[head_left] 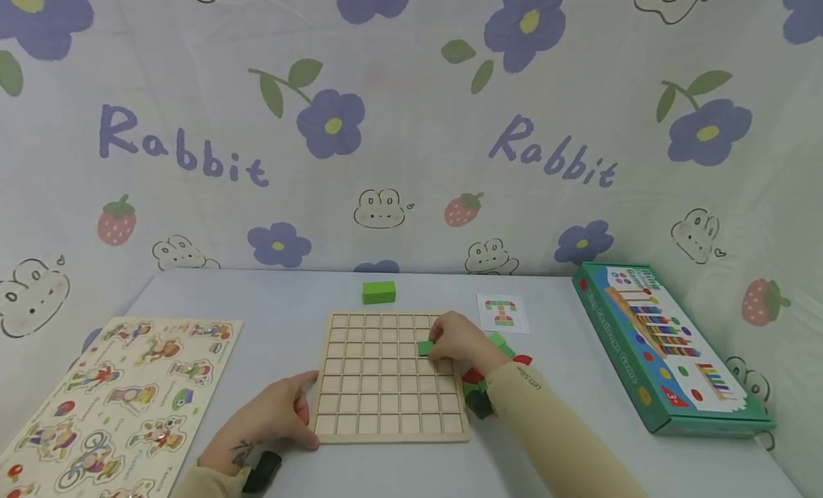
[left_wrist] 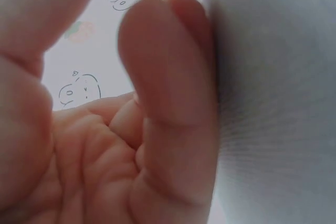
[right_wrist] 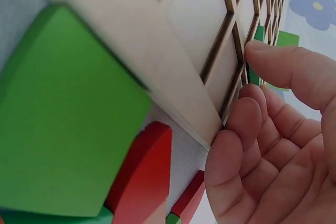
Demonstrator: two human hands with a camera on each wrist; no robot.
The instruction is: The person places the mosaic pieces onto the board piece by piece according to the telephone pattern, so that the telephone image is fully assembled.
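Observation:
A square wooden grid board (head_left: 391,438) lies on the table in front of me. My right hand (head_left: 458,337) is over its right part, pinching a small green square tile (head_left: 424,349) at one of the grid cells. In the right wrist view the tile (right_wrist: 255,69) shows between thumb and fingers, partly covered by them. At the board's left edge my left hand (head_left: 276,410) rests, thumb by the near corner and a finger farther up, touching the frame. Green and red pieces (right_wrist: 144,174) lie beside the board's right edge, partly hidden under the right arm.
A green block (head_left: 378,292) stands behind the board. A pattern card (head_left: 518,324) with a coloured figure lies at the back right. Farther right is a green game box (head_left: 681,369); on the left lies a wooden picture puzzle (head_left: 128,398). A printed cloth hangs behind the table.

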